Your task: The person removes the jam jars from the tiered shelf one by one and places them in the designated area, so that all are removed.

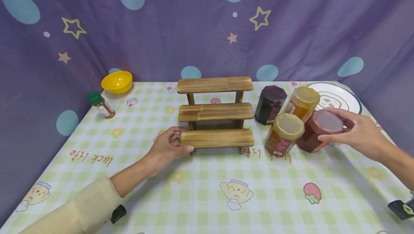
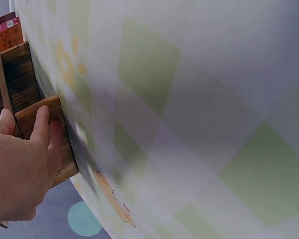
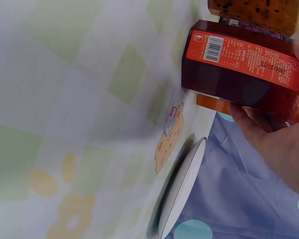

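A three-tier wooden stand (image 1: 216, 138) is at the middle of the table. My left hand (image 1: 168, 147) grips the left end of its lowest shelf, thumb in front and fingers behind. On the right, my right hand (image 1: 359, 131) holds a dark red jar (image 3: 239, 69) with a red label, fingers and thumb around its upper part. Whether the jar's base touches the table I cannot tell. Close beside it are a jar with a pale yellow lid and pink label (image 1: 284, 133), an orange-yellow jar (image 1: 302, 102) and a dark purple jar (image 1: 270, 104).
Behind the jars at the far right lies a white plate (image 1: 350, 99) with a dark rim. A yellow bowl (image 1: 117, 82) sits at the back left, and a green-capped spice bottle (image 1: 101, 106) stands in front of it. A purple curtain (image 1: 207, 29) hangs behind the table.
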{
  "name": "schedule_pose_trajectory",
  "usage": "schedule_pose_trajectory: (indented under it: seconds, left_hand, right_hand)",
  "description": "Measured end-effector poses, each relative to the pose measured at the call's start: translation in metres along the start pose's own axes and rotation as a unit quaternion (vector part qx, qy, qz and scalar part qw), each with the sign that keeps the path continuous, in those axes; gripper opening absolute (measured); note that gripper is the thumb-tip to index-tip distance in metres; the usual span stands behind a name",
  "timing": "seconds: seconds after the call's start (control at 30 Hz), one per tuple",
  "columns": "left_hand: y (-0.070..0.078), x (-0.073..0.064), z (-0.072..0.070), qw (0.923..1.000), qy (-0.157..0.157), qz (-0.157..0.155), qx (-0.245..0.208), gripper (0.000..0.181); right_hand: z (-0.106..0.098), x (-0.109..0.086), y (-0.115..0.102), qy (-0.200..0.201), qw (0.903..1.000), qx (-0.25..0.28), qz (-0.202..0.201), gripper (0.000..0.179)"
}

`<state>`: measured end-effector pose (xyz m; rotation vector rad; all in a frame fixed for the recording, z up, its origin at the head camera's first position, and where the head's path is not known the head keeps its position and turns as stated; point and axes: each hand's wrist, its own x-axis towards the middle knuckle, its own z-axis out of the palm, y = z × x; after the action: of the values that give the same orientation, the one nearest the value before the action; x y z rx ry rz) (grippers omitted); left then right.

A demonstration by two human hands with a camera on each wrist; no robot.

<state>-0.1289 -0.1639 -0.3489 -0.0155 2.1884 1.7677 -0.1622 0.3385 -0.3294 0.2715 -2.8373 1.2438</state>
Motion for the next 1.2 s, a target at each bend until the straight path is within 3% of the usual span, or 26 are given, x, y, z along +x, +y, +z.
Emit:
schedule_pose_trajectory:
  seconds: [0.4,0.67,1.0,1.1,1.2]
  left_hand:
    - [0.001,-0.001,0.0,0.9998,-0.011,0.012,-0.009,0.063]
    - [0.001,0.0,0.0,0.9997,-0.013,0.015,-0.011,0.064]
    - [0.001,-0.001,0.0,0.9999,-0.007,0.011,-0.011,0.063]
    - [0.004,-0.004,-0.002,0.9997,0.01,0.012,0.02,0.062]
    - [0.011,-0.01,-0.006,0.9914,0.043,0.03,0.12,0.07]
  right_hand:
    - [0.002,-0.002,0.001,-0.017,0.9996,0.022,0.007,0.07]
    - [0.003,-0.006,0.0,-0.031,0.9995,0.001,0.008,0.073]
    - [0.002,-0.01,-0.003,-0.04,0.9988,0.01,-0.028,0.078]
    - [-0.002,-0.011,-0.006,-0.019,0.997,0.02,-0.072,0.082]
    - [-0.007,-0.009,-0.015,0.013,0.9933,0.028,-0.111,0.08]
